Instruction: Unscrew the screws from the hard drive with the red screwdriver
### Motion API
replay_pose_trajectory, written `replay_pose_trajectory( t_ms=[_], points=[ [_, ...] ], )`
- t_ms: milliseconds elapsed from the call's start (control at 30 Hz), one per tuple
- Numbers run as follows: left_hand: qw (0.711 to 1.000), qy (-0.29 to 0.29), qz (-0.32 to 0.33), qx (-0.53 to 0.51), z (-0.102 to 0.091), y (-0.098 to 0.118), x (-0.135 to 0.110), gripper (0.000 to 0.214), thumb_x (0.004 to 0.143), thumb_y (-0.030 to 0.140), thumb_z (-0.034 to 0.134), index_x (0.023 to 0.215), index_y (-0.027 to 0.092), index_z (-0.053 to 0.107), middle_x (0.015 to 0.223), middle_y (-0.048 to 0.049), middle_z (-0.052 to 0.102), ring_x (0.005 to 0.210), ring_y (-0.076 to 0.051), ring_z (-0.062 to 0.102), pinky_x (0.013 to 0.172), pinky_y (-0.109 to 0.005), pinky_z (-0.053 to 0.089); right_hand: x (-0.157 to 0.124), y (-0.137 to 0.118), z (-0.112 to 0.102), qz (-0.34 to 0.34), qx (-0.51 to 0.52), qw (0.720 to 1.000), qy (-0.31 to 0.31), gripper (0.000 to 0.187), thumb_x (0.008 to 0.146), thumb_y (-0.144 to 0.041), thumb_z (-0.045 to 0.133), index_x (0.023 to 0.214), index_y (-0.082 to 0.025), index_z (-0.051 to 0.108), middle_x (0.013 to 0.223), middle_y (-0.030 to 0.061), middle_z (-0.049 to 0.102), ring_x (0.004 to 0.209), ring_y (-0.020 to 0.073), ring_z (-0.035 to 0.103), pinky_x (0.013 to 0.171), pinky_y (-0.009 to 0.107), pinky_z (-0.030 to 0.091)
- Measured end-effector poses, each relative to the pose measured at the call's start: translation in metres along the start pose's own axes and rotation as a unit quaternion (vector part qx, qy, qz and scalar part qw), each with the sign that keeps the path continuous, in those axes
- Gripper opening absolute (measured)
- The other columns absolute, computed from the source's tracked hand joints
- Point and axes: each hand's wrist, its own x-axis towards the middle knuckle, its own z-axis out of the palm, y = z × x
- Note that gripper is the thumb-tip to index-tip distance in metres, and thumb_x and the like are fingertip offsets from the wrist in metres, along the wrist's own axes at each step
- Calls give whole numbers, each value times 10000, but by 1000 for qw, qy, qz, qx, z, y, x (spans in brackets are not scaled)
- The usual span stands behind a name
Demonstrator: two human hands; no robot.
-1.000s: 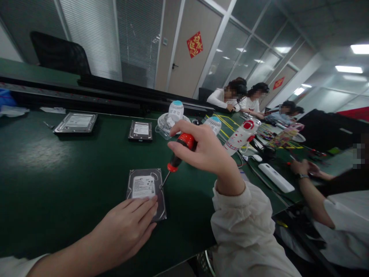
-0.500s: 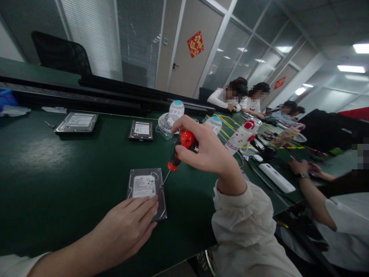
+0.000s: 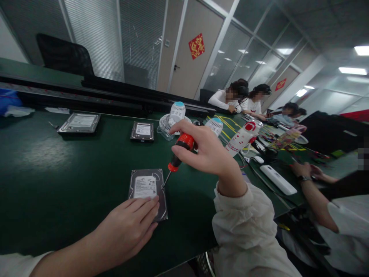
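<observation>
A hard drive with a white label lies flat on the green table, close in front of me. My left hand rests on its lower part, fingers stretched out and close together across the cover, hiding part of the label. In my right hand is a screwdriver with a red and black handle, gripped between thumb and fingers. It leans to the right, and its thin shaft runs down to the right edge of the drive's cover. Whether the tip sits in a screw is too small to tell.
Farther back lie a larger drive and a smaller drive. White fans, a red-patterned bottle, a white power strip and cables stand or lie rightward. A co-worker's hands are at the right.
The screwdriver handle has turned a little in my right hand, with my thumb and fingers shifted on it. The view has drifted slightly. My left hand stays on the drive.
</observation>
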Motion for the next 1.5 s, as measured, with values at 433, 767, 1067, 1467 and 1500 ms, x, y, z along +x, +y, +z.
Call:
replay_pose_trajectory(
  t_ms=[433,767,1067,1467,1500],
  points=[
    [1000,-8,-5,-7,1,0,-2,389,1057,177,411,1091,113,793,1137,-123,803,954,-227,731,837,-351,556,-1,-3,0,33,30,999,2,246,917,-411,642,1006,-191,576,655,-76,485,582,96,430,612,283,306],
    [1000,-13,0,-2,1,-1,-2,394,1055,171,404,1101,106,790,1139,-132,802,953,-234,740,829,-360,566,-1,-3,2,-3,13,1000,-5,227,869,-307,570,1055,-180,544,738,-54,486,605,105,421,619,294,318],
    [1000,-17,-1,-5,0,-1,-1,344,1043,184,456,1114,108,785,1151,-134,800,969,-233,743,840,-354,575,-1,-2,2,-14,20,1000,1,266,856,-286,576,1106,-194,555,683,-70,493,576,114,432,614,295,319],
    [1000,-4,-2,0,-1,-1,-1,444,1079,181,357,1082,109,795,1130,-121,809,950,-225,739,826,-353,556,0,-2,0,-20,38,999,-3,254,863,-224,532,1113,-176,526,705,-66,480,576,112,422,606,294,327],
    [1000,-4,-2,0,-1,-1,0,447,1081,184,353,1082,109,794,1129,-120,809,950,-224,739,828,-353,556,0,-2,0,-23,37,999,-1,233,863,-233,536,1090,-183,529,710,-64,479,584,112,423,614,295,327]
  ],
)
